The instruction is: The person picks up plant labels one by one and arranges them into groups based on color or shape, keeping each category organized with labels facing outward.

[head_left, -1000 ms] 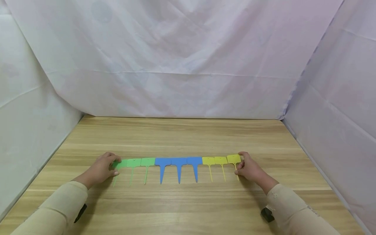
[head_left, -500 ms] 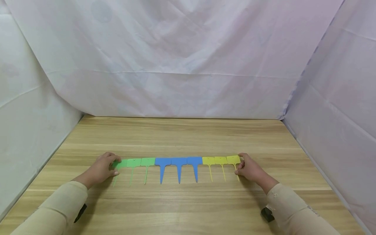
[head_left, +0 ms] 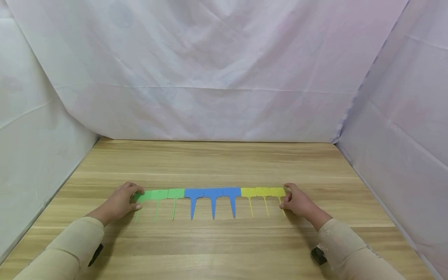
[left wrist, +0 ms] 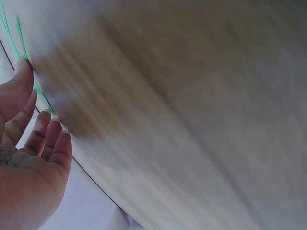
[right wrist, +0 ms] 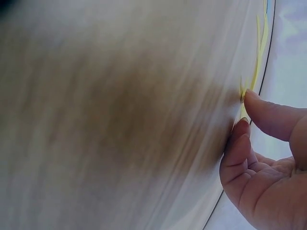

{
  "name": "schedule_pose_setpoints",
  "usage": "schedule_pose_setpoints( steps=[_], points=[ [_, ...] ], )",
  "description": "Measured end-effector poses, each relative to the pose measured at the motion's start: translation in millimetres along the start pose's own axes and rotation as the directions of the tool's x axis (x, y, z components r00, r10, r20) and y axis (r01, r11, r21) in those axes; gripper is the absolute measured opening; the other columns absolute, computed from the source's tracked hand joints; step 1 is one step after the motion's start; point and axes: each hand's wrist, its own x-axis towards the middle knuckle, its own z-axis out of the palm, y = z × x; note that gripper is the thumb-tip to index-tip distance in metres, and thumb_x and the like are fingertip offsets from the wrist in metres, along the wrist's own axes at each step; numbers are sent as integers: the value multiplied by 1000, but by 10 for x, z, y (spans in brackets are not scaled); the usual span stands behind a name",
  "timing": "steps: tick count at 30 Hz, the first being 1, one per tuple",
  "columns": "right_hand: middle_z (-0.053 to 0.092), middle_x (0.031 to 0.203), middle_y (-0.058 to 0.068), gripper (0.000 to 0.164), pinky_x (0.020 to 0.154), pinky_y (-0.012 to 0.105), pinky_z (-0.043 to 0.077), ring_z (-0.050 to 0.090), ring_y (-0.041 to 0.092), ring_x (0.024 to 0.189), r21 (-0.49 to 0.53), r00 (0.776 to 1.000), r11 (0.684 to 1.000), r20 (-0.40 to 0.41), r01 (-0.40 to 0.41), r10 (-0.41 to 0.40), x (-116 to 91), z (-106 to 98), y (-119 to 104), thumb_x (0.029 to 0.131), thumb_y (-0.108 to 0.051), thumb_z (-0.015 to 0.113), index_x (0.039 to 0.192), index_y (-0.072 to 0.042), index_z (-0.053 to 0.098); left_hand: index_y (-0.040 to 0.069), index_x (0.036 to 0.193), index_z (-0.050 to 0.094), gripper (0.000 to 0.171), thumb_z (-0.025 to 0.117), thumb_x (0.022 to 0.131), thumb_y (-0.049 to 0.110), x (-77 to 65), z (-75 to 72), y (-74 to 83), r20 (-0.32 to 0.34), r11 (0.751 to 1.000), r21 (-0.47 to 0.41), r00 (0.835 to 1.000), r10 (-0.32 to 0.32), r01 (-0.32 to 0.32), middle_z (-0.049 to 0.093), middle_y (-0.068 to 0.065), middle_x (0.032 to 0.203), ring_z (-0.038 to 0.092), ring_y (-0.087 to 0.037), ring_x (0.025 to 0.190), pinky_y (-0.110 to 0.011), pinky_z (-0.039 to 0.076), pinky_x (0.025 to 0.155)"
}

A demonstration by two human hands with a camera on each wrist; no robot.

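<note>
Plant labels lie in a row with their heads edge to edge and stems toward me: three green, three blue (head_left: 213, 193) and three yellow. At the left end, my left hand (head_left: 120, 200) rests on the outermost green plant label (head_left: 144, 195), fingers relaxed and partly covering it. In the left wrist view, its thumb (left wrist: 21, 84) touches a green strip. At the other end, my right hand (head_left: 297, 200) pinches the outermost yellow plant label (head_left: 277, 192) by its right side, index finger at the head and thumb by the stem. The other fingers are curled under.
The wood-grain table (head_left: 217, 159) carries the row near its middle. White cloth (head_left: 217, 70) hangs behind the far edge, and further sheets flank both sides. Beige sleeves cover my forearms, with a dark device (head_left: 318, 256) under the right one.
The outermost yellow label, tilted and a little high before, has come down level with its neighbours as my right hand lowered slightly. My left hand has stayed in place.
</note>
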Motion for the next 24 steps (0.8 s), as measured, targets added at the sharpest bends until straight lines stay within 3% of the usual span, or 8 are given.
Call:
schedule_pose_setpoints(
  steps=[11,17,20,24],
  points=[
    [54,83,7,78,62,30,42,47,18,71,62,1000,998,12,-19,18,20,-6,-10,84,-4,73,141,13,23,-6,115,58,40,75,81,8,25,-26,-33,23,1000,-24,1000,-6,7,46,-35,123,46,-51,106,-60,45,85],
    [53,84,9,77,62,31,44,49,18,71,111,1000,994,9,8,-10,37,-34,-40,87,-5,70,144,11,20,-6,119,57,43,74,83,12,22,-29,-96,32,996,-86,999,-29,32,46,-33,122,51,-44,102,-55,48,83],
    [56,86,9,75,63,31,46,52,18,72,104,999,994,-15,31,-30,47,-56,-58,88,-5,69,144,10,22,-6,121,57,45,74,83,13,17,-51,-73,8,994,-105,999,-35,36,47,-32,120,52,-40,99,-51,49,78],
    [59,89,9,70,67,32,46,54,18,77,71,994,994,-82,82,-76,47,-117,-118,90,-10,67,143,10,26,-6,122,57,45,73,85,13,44,-117,34,-52,995,-101,998,-25,20,47,-33,122,51,-46,102,-54,49,78]
  ],
)
